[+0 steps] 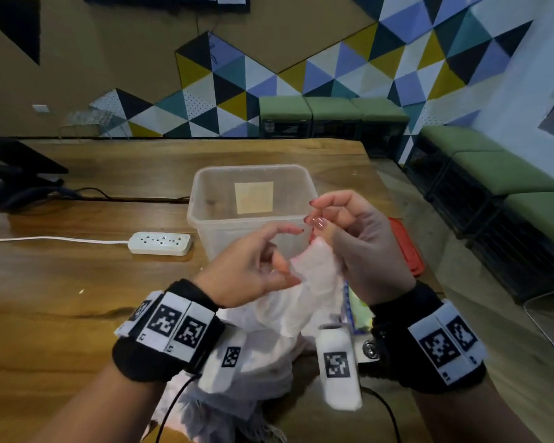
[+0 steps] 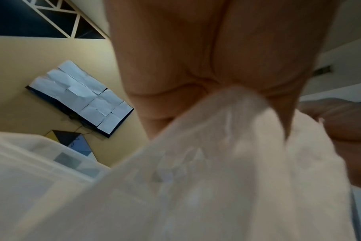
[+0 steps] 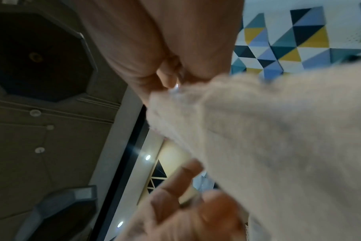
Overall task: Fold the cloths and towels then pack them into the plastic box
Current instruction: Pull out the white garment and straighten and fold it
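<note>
Fingertips of my left hand (image 1: 256, 266) and right hand (image 1: 352, 238) pinched the white cloth's (image 1: 304, 292) top edge, probably seeking corners to fold, plastic box (image 1: 205, 199) just beyond them.

The cloth (image 1: 304, 302) I hold at centre frame looks soft, fuzzy and matt; behind it, my plastic box (image 1: 205, 219) is cloudy-clear and smooth, on a glossy, grained wood table (image 1: 61, 282).
</note>
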Motion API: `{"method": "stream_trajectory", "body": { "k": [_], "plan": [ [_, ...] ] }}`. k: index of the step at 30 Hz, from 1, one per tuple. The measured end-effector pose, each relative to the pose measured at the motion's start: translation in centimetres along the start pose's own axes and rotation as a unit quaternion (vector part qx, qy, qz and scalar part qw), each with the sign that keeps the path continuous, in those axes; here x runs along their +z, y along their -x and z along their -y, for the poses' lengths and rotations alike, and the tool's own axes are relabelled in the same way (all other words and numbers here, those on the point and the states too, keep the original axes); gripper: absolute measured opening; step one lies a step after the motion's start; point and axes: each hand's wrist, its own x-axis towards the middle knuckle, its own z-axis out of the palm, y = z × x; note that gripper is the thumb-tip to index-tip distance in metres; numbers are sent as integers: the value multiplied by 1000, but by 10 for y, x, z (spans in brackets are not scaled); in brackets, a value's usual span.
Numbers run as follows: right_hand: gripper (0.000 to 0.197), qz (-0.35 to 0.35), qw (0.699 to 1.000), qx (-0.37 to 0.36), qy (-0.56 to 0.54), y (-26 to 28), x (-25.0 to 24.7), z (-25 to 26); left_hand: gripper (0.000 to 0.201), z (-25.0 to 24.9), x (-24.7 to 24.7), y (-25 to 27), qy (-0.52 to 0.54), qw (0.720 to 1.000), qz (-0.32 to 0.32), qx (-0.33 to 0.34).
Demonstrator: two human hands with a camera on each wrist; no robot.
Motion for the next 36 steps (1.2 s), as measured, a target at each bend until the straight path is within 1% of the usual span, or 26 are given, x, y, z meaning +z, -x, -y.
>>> {"method": "stream_trajectory", "body": {
  "k": [1,3,5,6,7,8,11,12,13,15,16,17,19,20,22,24,26,27,29,30,31,32,33,34,35,36],
  "plan": [
    [23,6,999,27,-22,1,1,2,54,-3,-2,1,25,999,-24,16],
    [22,61,994,90,-9,6,-3,1,47,-9,-7,3,73,994,-56,53],
    [31,166,971,143,100,12,-5,-8,47,-15,-9,3,87,991,-61,82],
    [26,198,957,144,156,15,-4,-13,46,-17,-8,3,85,990,-62,90],
    [18,206,951,133,190,17,-1,-15,45,-20,-8,3,80,990,-64,96],
    [13,188,955,115,200,16,-1,-16,45,-19,-8,3,75,991,-64,95],
    [13,84,982,90,145,10,-10,-10,50,-12,-11,6,64,995,-43,66],
    [12,85,982,94,138,8,-14,-7,49,-9,-11,7,67,995,-43,57],
    [10,120,975,103,158,8,-14,-3,46,-8,-11,6,78,994,-47,56],
    [16,222,939,118,232,15,-3,-5,39,-10,-7,3,111,990,-58,65],
    [16,242,931,120,247,18,4,-9,38,-12,-5,1,119,988,-61,72],
    [16,239,933,112,247,20,9,-12,38,-14,-4,-1,118,988,-63,78],
    [11,215,944,77,237,20,10,-14,41,-14,-6,0,96,991,-50,77],
    [9,201,951,63,226,17,6,-13,43,-11,-9,1,76,995,-30,61],
    [14,157,969,50,184,12,-6,-8,39,-3,-13,4,28,998,52,11],
    [17,103,981,25,165,7,-15,-4,28,5,-11,7,-32,991,125,-31],
    [15,29,988,-1,150,3,-27,-4,25,12,-14,12,-62,988,136,-44],
    [15,-21,989,-2,144,2,-35,-6,27,17,-20,14,-69,988,130,-48],
    [17,-126,979,11,157,0,-53,-8,47,24,-35,19,-73,991,101,-45],
    [18,-154,972,16,179,0,-58,-9,61,25,-41,20,-61,995,76,-37],
    [14,-147,967,17,209,1,-57,-8,72,23,-44,20,-53,997,55,-27],
    [11,-95,968,22,233,2,-50,-6,77,19,-44,18,-54,997,44,-15],
    [22,-11,966,38,254,3,-40,-7,74,12,-39,16,-61,997,49,0],
    [37,83,958,60,266,3,-28,-8,65,4,-32,14,-70,996,58,16],
    [44,166,943,76,278,3,-17,-11,56,-6,-25,11,-79,994,66,30],
    [39,212,929,75,293,3,-9,-13,50,-12,-20,9,-82,993,69,42]
  ]
}}
